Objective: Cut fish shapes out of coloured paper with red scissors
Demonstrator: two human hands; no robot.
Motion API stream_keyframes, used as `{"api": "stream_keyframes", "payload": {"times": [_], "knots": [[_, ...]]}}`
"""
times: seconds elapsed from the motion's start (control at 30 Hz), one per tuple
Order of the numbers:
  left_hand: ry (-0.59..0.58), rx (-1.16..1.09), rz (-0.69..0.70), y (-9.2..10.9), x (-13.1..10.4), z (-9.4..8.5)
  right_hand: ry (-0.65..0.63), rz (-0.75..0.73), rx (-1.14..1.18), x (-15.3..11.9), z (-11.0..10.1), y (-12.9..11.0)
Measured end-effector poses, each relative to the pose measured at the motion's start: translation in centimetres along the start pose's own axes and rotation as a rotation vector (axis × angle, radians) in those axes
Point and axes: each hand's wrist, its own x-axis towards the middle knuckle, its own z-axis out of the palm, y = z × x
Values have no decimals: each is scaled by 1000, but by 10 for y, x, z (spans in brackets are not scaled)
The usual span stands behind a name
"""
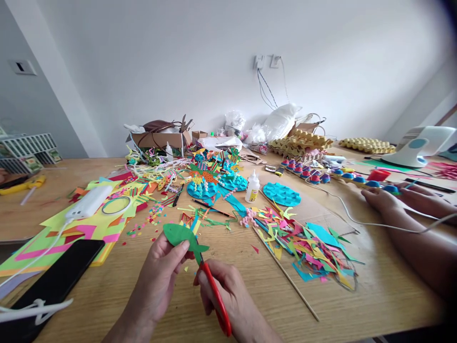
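Pinching green paper fish (177, 235) in my left hand (159, 270), red-handled scissors (215, 291) held in my right hand (230, 286), blades (202, 257) at the tail (203, 248) just beside the pinch. I'd turn the fish, not scissors; keep thumb (180, 250) clear.

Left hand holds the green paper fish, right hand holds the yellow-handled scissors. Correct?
Not quite: the scissors have red handles, not yellow, per the head view. Rest stands: left hand holds the green paper fish, right hand the scissors.
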Motion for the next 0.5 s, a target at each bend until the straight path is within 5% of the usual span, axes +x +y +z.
{"api": "stream_keyframes", "payload": {"times": [0.5], "knots": [[-20, -3, -42, -5, 0, 3, 56, -76, -9, 2, 1, 12]]}}
